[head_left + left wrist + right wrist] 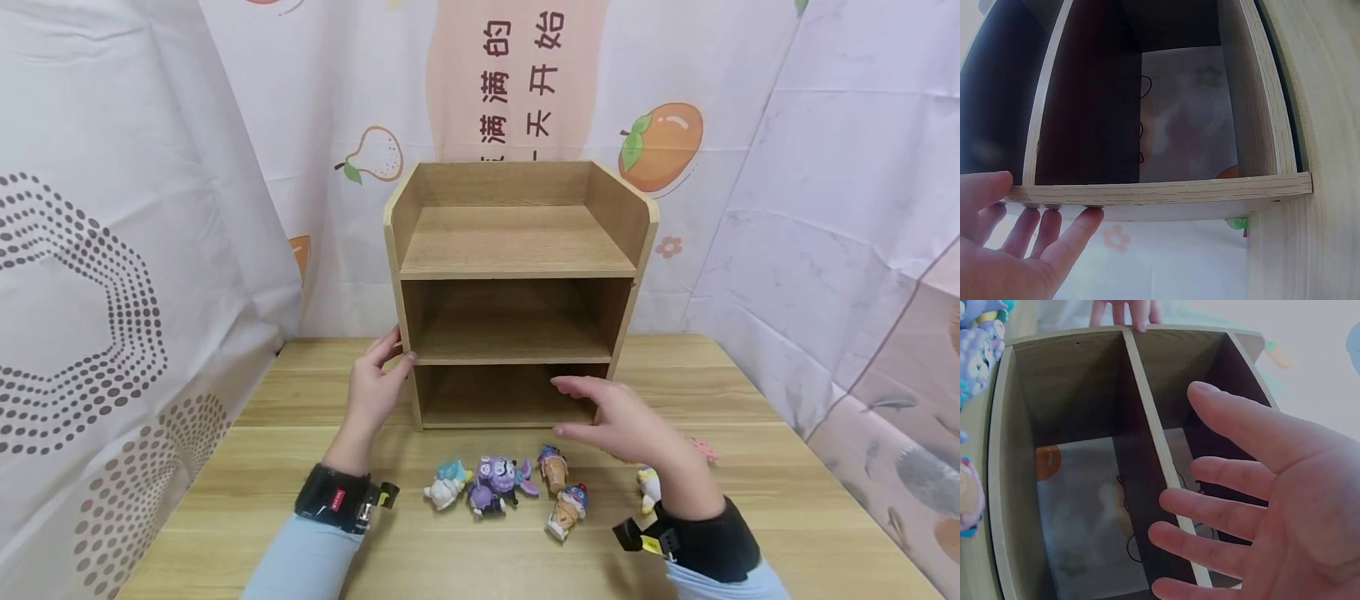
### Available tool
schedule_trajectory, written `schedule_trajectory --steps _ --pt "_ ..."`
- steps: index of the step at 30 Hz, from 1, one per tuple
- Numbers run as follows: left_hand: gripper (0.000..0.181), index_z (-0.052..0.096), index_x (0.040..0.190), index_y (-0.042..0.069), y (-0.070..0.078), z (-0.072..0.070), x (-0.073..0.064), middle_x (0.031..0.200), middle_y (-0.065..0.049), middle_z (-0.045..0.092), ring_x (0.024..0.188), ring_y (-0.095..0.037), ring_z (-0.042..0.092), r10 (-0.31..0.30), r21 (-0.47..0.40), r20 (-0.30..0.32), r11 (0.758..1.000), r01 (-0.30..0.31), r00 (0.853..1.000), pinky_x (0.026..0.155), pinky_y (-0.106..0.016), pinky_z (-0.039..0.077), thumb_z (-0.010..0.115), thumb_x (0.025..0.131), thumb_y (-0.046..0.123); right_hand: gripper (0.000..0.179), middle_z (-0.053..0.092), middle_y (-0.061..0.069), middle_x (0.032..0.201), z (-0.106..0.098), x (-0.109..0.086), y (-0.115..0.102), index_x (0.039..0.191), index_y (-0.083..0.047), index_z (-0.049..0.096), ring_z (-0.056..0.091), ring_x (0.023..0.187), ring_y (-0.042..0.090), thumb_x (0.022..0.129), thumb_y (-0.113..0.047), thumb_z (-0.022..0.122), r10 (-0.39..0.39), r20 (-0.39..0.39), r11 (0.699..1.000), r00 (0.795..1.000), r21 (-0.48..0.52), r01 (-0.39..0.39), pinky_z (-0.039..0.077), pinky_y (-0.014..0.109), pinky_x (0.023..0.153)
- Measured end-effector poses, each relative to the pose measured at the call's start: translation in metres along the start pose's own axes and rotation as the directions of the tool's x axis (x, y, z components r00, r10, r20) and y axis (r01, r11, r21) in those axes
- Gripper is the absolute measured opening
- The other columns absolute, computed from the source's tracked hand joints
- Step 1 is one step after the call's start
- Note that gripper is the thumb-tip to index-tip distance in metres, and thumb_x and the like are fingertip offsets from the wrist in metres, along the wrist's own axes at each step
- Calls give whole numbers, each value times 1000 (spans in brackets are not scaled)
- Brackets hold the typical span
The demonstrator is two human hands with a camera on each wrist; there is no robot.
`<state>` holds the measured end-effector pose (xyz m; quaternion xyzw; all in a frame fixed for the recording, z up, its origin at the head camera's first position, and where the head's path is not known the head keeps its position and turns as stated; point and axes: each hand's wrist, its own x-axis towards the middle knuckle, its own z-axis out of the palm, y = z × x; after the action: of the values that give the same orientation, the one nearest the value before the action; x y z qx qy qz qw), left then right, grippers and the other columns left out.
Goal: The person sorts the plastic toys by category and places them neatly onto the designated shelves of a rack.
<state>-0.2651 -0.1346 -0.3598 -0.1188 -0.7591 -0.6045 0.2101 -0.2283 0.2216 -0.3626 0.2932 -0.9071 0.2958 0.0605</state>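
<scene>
A small wooden shelf (517,242) with several tiers stands upright on the table. With the thumb on the front edge and the fingers along the outer face, my left hand (375,387) holds its left side panel (1166,192). My right hand (626,417) hovers before the lower right of the shelf, fingers spread and nothing in them; its palm shows in the right wrist view. On the table in front lie a white and teal figurine (446,485), purple figurines (497,482) and two ice-cream-cone figurines (566,510).
Beside the right wrist lies a white and yellow figurine (648,487), partly hidden by the arm. A pink item (705,450) sits behind that forearm. Printed curtains (337,108) hang behind and on both sides of the wooden table (787,500).
</scene>
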Motion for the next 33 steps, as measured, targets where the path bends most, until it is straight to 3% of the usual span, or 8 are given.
schedule_trajectory --steps 2,5,14,24,33 --pt "49 54 143 -3 0 0 0 138 -23 58 122 -39 60 1 5 1 1000 -1 1000 78 -18 58 66 96 -4 63 64 12 134 4 2 -2 141 -4 59 61 119 28 89 -33 81 -19 8 1000 1000 -25 19 56 43 94" --pt "49 54 143 -3 1 0 -1 138 -23 58 122 -39 60 5 7 2 1000 -5 1000 78 -17 58 66 96 -4 65 63 13 136 11 4 -4 142 -3 58 59 125 31 90 -34 80 -28 31 998 999 -49 29 50 51 104" --pt "49 54 142 -5 4 0 -1 138 -24 58 121 -39 60 5 12 0 1000 -5 1000 79 -17 57 67 95 -4 71 63 12 136 26 8 -11 144 -5 56 58 126 30 89 -43 78 33 122 998 992 -58 -26 50 51 104" --pt "50 52 144 -5 5 -2 -1 138 -25 58 123 -41 59 -18 8 8 1000 18 1000 80 -19 58 66 95 -3 72 62 12 138 45 15 -25 143 -6 57 57 128 31 86 -43 81 131 211 990 969 -85 -115 49 52 106" --pt "51 51 146 -4 0 -1 1 139 -24 57 125 -41 57 -35 5 13 999 35 999 83 -19 57 65 96 -1 67 65 12 134 61 19 -33 139 -6 62 58 125 33 84 -38 85 132 266 989 955 -100 -109 50 54 103"
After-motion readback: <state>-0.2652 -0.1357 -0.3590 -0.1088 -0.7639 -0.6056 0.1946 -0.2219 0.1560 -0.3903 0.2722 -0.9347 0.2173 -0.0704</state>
